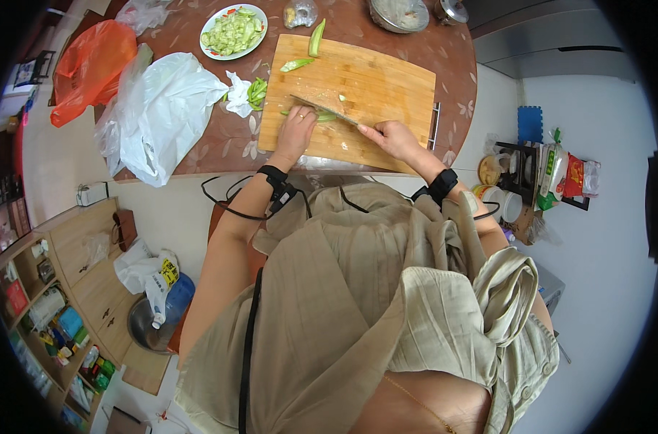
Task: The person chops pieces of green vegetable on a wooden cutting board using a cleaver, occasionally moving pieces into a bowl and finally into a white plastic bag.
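My right hand (396,140) grips a kitchen knife (324,108), its blade slanting up to the left over the wooden cutting board (386,92). Under the blade lies a strip of green vegetable (325,117). My left hand (298,131) holds that strip against the board, fingers bent close beside the knife. Two longer green vegetable wedges, one upright in view (317,38) and one lying sideways (297,65), rest near the board's top left. A small pale chunk (342,98) sits just beyond the blade.
Left of the board are green trimmings (257,93), a crumpled tissue (238,93), a white plastic bag (163,108) and a red bag (95,65). A plate of cut green vegetable (234,32) stands farther back. At the table's far side sits a covered bowl (399,13).
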Demonstrator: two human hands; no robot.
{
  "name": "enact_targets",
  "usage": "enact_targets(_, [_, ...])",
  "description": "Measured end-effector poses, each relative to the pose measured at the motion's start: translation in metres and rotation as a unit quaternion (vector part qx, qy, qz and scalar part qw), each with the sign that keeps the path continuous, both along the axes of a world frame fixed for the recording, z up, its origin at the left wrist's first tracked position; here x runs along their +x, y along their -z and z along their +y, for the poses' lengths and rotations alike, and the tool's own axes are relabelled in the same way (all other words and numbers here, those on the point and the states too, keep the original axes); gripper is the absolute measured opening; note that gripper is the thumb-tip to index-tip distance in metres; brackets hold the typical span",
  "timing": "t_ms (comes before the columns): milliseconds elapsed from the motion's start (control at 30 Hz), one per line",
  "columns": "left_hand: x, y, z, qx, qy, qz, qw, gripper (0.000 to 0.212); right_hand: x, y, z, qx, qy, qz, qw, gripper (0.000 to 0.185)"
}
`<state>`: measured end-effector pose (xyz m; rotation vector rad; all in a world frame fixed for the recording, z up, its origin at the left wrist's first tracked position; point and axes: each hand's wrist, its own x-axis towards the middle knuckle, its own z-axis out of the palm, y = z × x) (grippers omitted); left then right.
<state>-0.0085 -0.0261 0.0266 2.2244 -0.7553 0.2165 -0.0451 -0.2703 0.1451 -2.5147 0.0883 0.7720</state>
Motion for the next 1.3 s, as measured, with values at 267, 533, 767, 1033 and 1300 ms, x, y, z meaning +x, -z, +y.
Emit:
enact_targets(267, [0.004, 0.008, -0.002, -0.032, 0.034, -0.003, 0.999, 0.012, 0.002, 0.009, -0.005, 0.003, -0.019, 0.001, 1.0, 0.069])
enact_targets(533, [0.003, 0.016, -0.003, -0.013, 0.012, -0.033, 0.999, 0.008, -0.006, 0.022, 0.004, 0.016, 0.009, -0.025, 1.0, 0.068])
enact_targets(767, [0.006, 0.013, -0.008, -0.019, 0.015, -0.039, 0.999, 0.008, -0.005, 0.042, 0.005, -0.002, -0.003, -0.07, 0.998, 0.067])
enact_targets(1033, [0.006, 0.015, -0.005, -0.007, 0.011, -0.026, 1.0, 0.008, -0.003, 0.041, 0.014, 0.023, 0.01, -0.078, 0.997, 0.068])
enact_targets(1300, [0.003, 0.019, -0.004, -0.01, 0.008, -0.039, 0.999, 0.009, -0.005, 0.029, 0.019, 0.043, 0.023, -0.033, 0.998, 0.066])
